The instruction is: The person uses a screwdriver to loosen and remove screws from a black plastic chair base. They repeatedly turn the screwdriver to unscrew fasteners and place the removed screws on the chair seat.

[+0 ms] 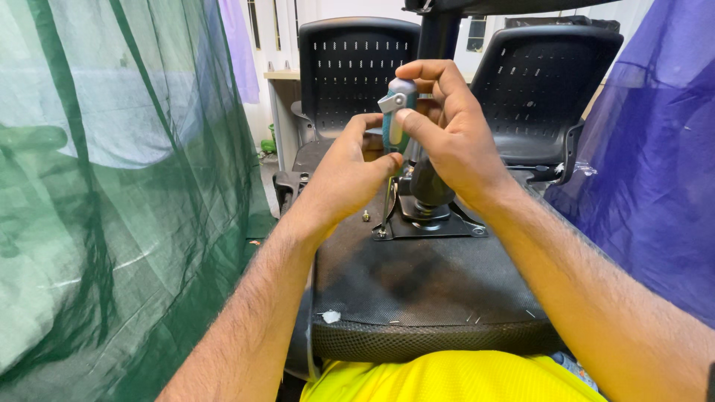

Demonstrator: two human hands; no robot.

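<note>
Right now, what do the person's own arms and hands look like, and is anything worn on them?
Both forearms are bare and hairy, with no sleeves in view. The left hand and right hand wear no gloves, rings or watch that can be seen. A bright yellow garment shows at the bottom edge.

Single head-worn camera, looking forward and slightly down, close over the upturned chair seat [417, 290] in the lap. Both hands sit centre frame, near the lens.
</note>
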